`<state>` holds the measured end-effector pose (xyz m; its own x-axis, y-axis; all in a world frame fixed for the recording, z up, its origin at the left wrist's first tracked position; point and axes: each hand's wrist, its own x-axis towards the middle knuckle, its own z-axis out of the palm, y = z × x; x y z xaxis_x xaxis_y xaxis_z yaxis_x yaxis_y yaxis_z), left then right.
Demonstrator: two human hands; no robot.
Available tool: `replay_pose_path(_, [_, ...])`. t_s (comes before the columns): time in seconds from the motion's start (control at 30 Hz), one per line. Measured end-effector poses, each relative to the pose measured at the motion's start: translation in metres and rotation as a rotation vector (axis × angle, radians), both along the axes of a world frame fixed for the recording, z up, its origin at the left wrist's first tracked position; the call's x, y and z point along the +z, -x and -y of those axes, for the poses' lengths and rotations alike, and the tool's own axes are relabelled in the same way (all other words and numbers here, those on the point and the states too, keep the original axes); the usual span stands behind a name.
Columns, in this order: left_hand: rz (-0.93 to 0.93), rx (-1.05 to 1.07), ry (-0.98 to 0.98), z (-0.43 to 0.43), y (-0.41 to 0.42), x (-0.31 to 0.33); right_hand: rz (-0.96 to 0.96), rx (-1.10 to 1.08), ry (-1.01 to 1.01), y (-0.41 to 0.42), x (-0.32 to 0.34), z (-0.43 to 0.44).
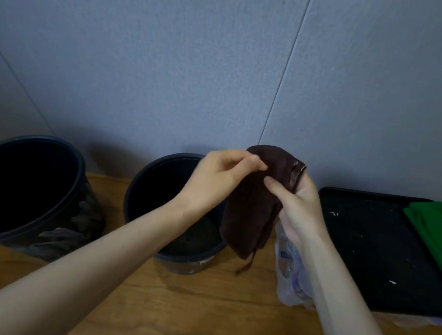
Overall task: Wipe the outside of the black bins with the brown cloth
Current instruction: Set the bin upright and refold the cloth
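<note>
The brown cloth (254,206) is gripped in the right hand (298,207), thumb across it, and its upper edge is pinched by the left hand (218,178). It hangs with the long axis downward, at the right side of the nearer black bin (137,183). The second black bin (86,213) stands further left, closer to the left hand. Both are set on a wooden table (221,311) against a grey wall (175,45). A black tray (360,245) lies to the right.
</note>
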<state>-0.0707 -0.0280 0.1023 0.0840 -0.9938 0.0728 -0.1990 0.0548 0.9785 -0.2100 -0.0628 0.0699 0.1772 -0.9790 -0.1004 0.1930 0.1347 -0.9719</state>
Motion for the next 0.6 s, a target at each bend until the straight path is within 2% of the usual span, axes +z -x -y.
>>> replay_pose_path(0.07, [0.061, 0.126, 0.062, -0.004, -0.005, -0.017, 0.067, -0.027, -0.055, 0.002, 0.001, 0.001])
replay_pose_path(0.13, [-0.003, 0.078, -0.124, -0.008, -0.005, -0.032, 0.113, -0.026, -0.088, 0.004, 0.001, 0.002])
replay_pose_path(0.2, [-0.164, -0.041, -0.339, -0.012, -0.001, -0.039, 0.177, -0.021, -0.12, 0.005, 0.0, 0.0])
replay_pose_path(0.23, [-0.238, -0.073, -0.375, -0.012, 0.001, -0.042, 0.233, -0.016, -0.147, 0.005, -0.001, -0.002])
replay_pose_path(0.33, [-0.297, -0.063, -0.315, -0.008, 0.007, -0.044, 0.281, 0.011, -0.211, 0.003, -0.013, -0.015])
replay_pose_path(0.5, [-0.203, -0.157, -0.394, -0.001, 0.013, -0.061, 0.09, -0.077, -0.265, -0.004, -0.036, -0.02])
replay_pose_path(0.53, [-0.109, -0.172, -0.403, -0.002, 0.011, -0.068, 0.081, -0.123, -0.269, -0.002, -0.04, -0.017])
replay_pose_path(0.6, [0.263, -0.171, -0.354, -0.006, 0.004, -0.088, 0.083, -0.201, -0.274, 0.004, -0.045, -0.012])
